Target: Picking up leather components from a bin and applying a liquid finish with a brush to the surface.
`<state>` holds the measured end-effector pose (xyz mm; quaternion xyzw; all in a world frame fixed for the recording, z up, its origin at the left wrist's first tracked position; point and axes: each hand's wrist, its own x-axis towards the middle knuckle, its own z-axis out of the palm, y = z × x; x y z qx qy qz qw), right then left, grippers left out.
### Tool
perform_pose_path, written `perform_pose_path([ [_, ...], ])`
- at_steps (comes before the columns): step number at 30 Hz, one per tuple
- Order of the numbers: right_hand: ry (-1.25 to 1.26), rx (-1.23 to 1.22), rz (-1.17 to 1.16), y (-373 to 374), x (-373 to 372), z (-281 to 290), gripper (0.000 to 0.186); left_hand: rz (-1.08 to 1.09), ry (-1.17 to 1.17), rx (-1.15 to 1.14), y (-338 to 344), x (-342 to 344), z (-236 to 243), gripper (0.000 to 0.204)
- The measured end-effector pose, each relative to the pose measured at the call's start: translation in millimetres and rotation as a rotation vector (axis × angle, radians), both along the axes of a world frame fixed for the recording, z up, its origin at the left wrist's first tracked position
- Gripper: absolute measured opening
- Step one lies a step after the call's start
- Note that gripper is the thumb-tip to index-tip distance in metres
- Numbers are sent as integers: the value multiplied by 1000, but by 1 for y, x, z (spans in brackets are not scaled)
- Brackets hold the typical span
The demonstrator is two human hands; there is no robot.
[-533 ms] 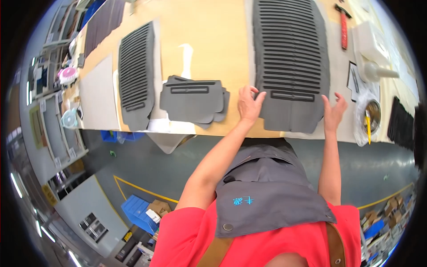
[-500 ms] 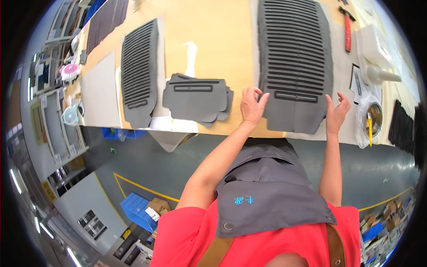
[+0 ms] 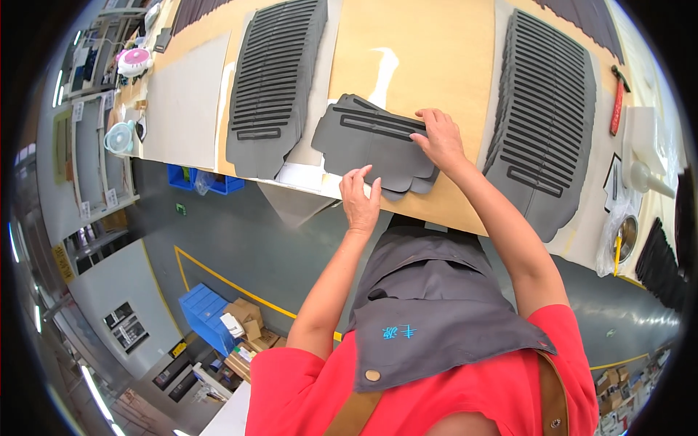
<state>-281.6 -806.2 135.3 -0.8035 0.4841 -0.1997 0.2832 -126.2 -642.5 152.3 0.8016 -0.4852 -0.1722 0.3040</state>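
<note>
dark grey, flat, notched panels with narrow black strips [image 3: 371, 149] lie in a loose, fanned pile near the close edge of a long tan table [image 3: 436, 51]. at far left sit a pink-and-white rounded object [image 3: 134, 62] and a small pale-blue round fan [image 3: 120, 138], then a pale grey flat sheet [image 3: 185, 102]. next lies a stack of long, ribbed, dark grey panels [image 3: 280, 65]. the bare left hand [image 3: 360, 202], half open, thumb and fingertips apart with nothing between them, is at the pile's near edge. the bare right hand [image 3: 440, 138] is partly curled, thumb over the top panel's right end; i cannot tell whether it grips. farther right are a second, similar ribbed stack [image 3: 545, 109], a red-handled hammer [image 3: 618, 109] and a round metal bowl [image 3: 630, 234].
</note>
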Motion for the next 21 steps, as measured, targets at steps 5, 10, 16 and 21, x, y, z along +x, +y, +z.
perform_pose_path([
  [5, 232, 0, -1, 3, 27, -3, 43, -138, -122, 33, 10, 27, -15, 39],
  [10, 458, 290, 35, -9, 20, 2, 34, -181, -89, 61, 8, 24, -15, 41],
  [16, 122, 24, 21, 12, 17, -1, 18, -198, 25, 66, 2, 45, -9, 41],
  [21, -43, -75, -97, 7, 12, -2, 16, -291, -7, 86, -10, 57, -5, 39],
])
